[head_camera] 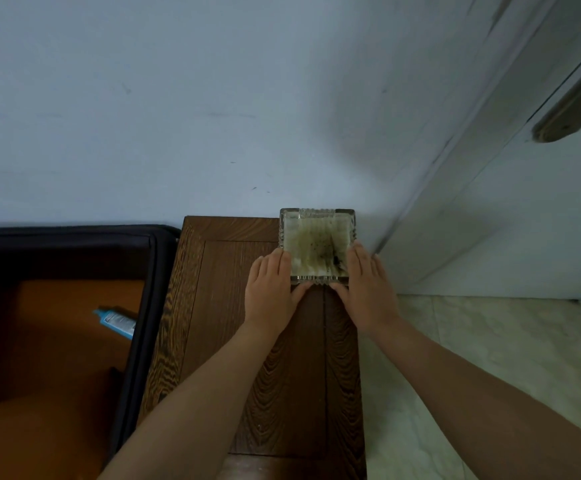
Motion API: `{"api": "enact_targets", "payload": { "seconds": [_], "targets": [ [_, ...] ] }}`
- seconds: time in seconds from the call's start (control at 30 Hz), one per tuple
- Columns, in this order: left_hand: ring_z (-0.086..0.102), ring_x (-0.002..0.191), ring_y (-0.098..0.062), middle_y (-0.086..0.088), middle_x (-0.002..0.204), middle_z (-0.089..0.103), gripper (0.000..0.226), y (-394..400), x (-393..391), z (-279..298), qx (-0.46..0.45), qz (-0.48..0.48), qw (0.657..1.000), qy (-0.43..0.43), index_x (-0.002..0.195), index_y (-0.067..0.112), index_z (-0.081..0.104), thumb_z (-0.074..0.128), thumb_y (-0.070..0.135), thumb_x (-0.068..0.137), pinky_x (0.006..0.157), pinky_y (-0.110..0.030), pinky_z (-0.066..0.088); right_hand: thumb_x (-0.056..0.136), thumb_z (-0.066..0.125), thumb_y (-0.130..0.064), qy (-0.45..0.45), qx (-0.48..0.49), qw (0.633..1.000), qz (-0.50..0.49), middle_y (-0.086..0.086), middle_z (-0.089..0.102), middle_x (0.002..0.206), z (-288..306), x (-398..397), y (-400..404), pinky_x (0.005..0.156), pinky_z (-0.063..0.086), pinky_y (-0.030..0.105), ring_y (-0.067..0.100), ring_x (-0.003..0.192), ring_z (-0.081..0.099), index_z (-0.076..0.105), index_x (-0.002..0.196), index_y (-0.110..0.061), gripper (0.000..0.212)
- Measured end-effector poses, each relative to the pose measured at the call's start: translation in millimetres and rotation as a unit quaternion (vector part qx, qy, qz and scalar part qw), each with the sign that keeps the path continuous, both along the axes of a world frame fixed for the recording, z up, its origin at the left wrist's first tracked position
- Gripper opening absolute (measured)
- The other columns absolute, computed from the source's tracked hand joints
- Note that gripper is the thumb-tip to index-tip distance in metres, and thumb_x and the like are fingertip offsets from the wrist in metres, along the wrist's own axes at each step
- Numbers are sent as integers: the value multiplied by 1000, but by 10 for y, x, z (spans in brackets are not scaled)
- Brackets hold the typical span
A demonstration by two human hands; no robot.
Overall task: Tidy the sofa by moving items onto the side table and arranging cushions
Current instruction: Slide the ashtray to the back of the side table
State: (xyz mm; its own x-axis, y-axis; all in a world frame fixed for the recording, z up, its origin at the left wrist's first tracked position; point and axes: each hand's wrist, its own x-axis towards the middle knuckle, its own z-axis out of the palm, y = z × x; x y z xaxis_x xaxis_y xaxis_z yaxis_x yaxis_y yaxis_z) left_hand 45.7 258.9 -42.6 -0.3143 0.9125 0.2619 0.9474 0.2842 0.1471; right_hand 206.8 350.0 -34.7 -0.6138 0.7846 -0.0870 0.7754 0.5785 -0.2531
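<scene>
Two hands frame a square glass ashtray (318, 247) at the far right corner of the wooden desk (233, 306), close to the pale wall (178, 98). The left hand (271, 289) lies flat against the ashtray's left side, fingers straight and together, thumb stretched along the near rim. The right hand (368, 289) mirrors it on the right side, fingers straight and pointing away, thumb reaching in under the near edge. Neither grip is curled round the glass; both are wide, with straight fingers pressed to its sides. The ashtray sits on the desk, its far edge at the desk's back edge and its right edge at the desk's right edge. Its bottom is stained dark, with brownish-green grime and black specks.

Left of the desk stands the sofa (57, 341), with a dark arm and an orange seat. A blue tube (116, 322) lies on the seat, just beside the sofa arm. Right of the desk is a pale tiled floor (472, 358). A white door (524, 168) stands at the upper right, with a dark handle (573, 109) on it.
</scene>
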Motion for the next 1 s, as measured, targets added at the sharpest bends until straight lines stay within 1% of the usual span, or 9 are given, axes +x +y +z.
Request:
{"api": "enact_targets", "payload": {
  "seconds": [0.1, 0.2, 0.33, 0.47, 0.63, 0.8, 0.9, 0.97, 1.0],
  "targets": [
    [60, 110, -27, -12, 121, 62, 62, -66, -20, 61, -10, -20, 999, 32, 122, 4, 58, 71, 46, 79, 99, -43, 45, 92, 55, -42, -21, 50, 998, 17, 20, 29, 153, 38, 16, -8, 117, 15, 46, 31, 143, 26, 29, 146, 2, 74],
    [58, 113, -27, -11, 123, 61, 61, -148, -56, 132, -22, -38, 998, 47, 123, 5, 57, 73, 43, 78, 99, -43, 46, 84, 68, -40, -30, 94, 994, 43, 21, 45, 142, 97, 35, -32, 109, 28, 51, 34, 133, 42, 45, 136, 3, 72],
    [58, 112, -26, -10, 122, 61, 61, -301, -69, 264, -37, -43, 997, 54, 123, 6, 58, 75, 41, 77, 99, -42, 46, 82, 70, -38, -28, 117, 989, 82, 20, 47, 141, 147, 89, -136, 106, 37, 53, 34, 129, 47, 51, 133, 1, 67],
    [59, 110, -25, -9, 121, 62, 61, -585, -74, 355, -42, -38, 997, 53, 121, 7, 60, 78, 40, 73, 98, -41, 46, 83, 68, -38, -26, 124, 983, 133, 18, 52, 138, 206, 91, -322, 104, 38, 50, 32, 126, 51, 55, 130, -2, 61],
    [61, 108, -25, -9, 119, 64, 64, -1037, -103, 495, -79, -16, 995, 54, 120, 8, 62, 81, 40, 68, 97, -40, 47, 83, 71, -37, -19, 125, 975, 183, 15, 56, 133, 339, -8, -638, 103, 42, 47, 29, 123, 54, 59, 127, -5, 56],
    [61, 111, -26, -9, 122, 63, 63, -1466, -219, 638, -95, -4, 994, 45, 122, 8, 61, 81, 38, 70, 99, -41, 45, 84, 69, -35, -18, 122, 971, 203, 13, 58, 133, 539, -184, -1024, 102, 44, 46, 27, 122, 55, 60, 127, -8, 52],
    [60, 112, -23, -8, 123, 63, 63, -1735, -287, 744, -102, 6, 994, 43, 122, 10, 62, 80, 41, 70, 100, -39, 44, 88, 64, -35, -28, 126, 968, 215, 11, 55, 137, 644, -286, -1280, 105, 41, 44, 25, 125, 52, 57, 130, -10, 50],
    [55, 120, -21, -6, 131, 58, 62, -1953, -338, 827, -115, 17, 992, 42, 129, 12, 57, 73, 44, 78, 106, -37, 37, 92, 57, -36, -36, 125, 967, 221, 10, 52, 140, 716, -365, -1469, 108, 36, 43, 24, 128, 49, 54, 134, -11, 49],
    [48, 127, -20, -6, 138, 52, 61, -2075, -364, 864, -123, 16, 991, 42, 135, 14, 51, 65, 45, 85, 111, -37, 30, 94, 54, -36, -37, 123, 966, 223, 9, 50, 142, 756, -409, -1576, 109, 34, 43, 24, 130, 47, 52, 135, -12, 48]
  ]
}}
